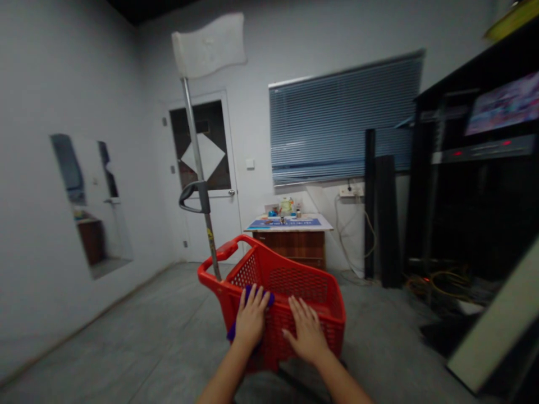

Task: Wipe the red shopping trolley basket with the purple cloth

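Note:
A red plastic shopping cart [303, 272] stands in front of me, with its perforated basket facing up. My left hand [251, 321] lies over the near rim on a purple cloth [272, 299], pressing it against the cart; more of the cloth shows below the hand. My right hand [306, 331] rests against the near side of the basket, its fingers stretched out and apart, holding nothing. From the cart's handle end rises a metal pole [193, 129] with a dark grip [197, 197] and a white flag-shaped piece [210, 47] on top.
A wooden cabinet [290, 247] with small items on top stands behind the cart. At left are a wall mirror [90, 207] and a white door [206, 224]. Black racks with a lit screen [505, 106] and cables [446, 283] are at right. A pale panel [497, 325] leans nearby.

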{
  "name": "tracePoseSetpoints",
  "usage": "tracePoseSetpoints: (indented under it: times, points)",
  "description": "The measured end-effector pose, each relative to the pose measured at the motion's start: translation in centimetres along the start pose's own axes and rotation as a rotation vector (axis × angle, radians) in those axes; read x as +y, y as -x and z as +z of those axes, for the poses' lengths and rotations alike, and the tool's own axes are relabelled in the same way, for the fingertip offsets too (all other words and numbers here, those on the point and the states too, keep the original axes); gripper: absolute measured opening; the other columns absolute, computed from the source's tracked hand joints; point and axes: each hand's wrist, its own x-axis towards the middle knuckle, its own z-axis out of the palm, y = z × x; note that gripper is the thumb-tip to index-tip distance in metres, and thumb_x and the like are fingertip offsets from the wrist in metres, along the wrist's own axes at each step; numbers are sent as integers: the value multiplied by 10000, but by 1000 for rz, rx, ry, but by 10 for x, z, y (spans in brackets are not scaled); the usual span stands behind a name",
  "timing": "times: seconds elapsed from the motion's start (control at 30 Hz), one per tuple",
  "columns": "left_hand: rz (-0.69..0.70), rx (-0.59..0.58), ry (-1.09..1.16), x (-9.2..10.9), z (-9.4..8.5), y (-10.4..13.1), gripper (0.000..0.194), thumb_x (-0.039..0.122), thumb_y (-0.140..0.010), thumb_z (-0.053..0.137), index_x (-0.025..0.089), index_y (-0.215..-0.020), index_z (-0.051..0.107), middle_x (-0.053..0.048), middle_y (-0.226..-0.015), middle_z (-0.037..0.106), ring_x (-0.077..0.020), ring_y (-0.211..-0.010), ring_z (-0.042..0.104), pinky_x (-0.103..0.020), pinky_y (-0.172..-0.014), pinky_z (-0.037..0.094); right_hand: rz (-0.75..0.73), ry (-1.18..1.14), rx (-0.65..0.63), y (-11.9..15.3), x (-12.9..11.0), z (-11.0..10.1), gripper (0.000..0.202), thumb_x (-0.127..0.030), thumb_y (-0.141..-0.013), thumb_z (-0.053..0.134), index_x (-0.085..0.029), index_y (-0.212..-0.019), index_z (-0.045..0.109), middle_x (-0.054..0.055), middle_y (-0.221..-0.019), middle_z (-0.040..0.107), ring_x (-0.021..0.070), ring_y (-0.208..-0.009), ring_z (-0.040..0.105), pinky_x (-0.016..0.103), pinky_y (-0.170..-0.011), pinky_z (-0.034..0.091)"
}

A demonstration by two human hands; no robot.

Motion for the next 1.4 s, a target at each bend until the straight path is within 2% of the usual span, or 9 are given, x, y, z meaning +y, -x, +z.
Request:
tracePoseSetpoints:
  times: [0.2,0.33,0.47,0.6,0.73,0.83,1.07,1.23,1.4]
  points:
    - [38,-18,30,23,10,4,517,192,-917,394,296,-1423,420,-18,-1483,429,-259,-1412,269,-529,-1161,121,0,6,-14,0,-6,-1,813,-644,-863,360,-209,-1516,147,-11,-1572,91,256,-1450,84,433,-1168,123]
    - [153,-38,52,13,8,3,606,143,-878,411,327,-1453,354,1,-1503,398,-232,-1417,262,-504,-1170,112,-16,20,1,1,-3,0,824,-691,-863,316,-216,-1516,150,1,-1572,116,268,-1448,98,448,-1164,138]
    - [63,-27,15,-3,1,3,591,106,-868,392,304,-1425,417,-6,-1483,429,-228,-1410,280,-490,-1173,114,-13,18,20,0,-2,4,807,-687,-869,297,-229,-1516,142,-7,-1571,119,274,-1447,101,462,-1159,141]
    - [-16,-16,5,8,2,4,587,103,-864,389,279,-1422,427,-6,-1495,409,-253,-1421,248,-513,-1162,148,8,14,25,-2,-4,7,819,-653,-860,354,-220,-1517,130,-5,-1573,96,285,-1448,83,469,-1159,133]
    - [101,-61,68,22,6,3,606,126,-869,403,307,-1446,374,16,-1510,381,-242,-1422,250,-509,-1163,164,-5,-3,12,0,-4,4,832,-680,-856,336,-213,-1516,141,-10,-1572,83,279,-1449,72,459,-1164,126]
    - [156,-90,105,16,3,1,587,129,-883,392,323,-1437,387,23,-1495,406,-223,-1412,280,-497,-1170,156,-7,-4,-7,1,-4,1,840,-699,-856,311,-203,-1515,146,-17,-1571,72,269,-1451,67,446,-1169,117]
    - [-15,-30,28,10,2,1,542,116,-885,382,269,-1397,464,-10,-1465,455,-251,-1408,282,-514,-1172,125,12,-12,11,0,-5,4,852,-678,-852,358,-191,-1514,134,-8,-1569,71,274,-1450,65,458,-1169,124]
    - [105,-59,48,26,10,2,632,102,-843,421,306,-1440,384,8,-1507,388,-239,-1417,260,-511,-1160,181,-22,-35,22,-3,-2,5,849,-702,-847,358,-215,-1512,151,-5,-1568,101,290,-1446,96,483,-1161,147]
    - [118,-24,28,25,16,2,658,69,-849,393,345,-1445,358,33,-1499,399,-214,-1409,282,-497,-1150,220,-81,-33,-7,-2,7,3,833,-687,-856,372,-240,-1511,117,-3,-1567,121,285,-1440,137,471,-1153,183]
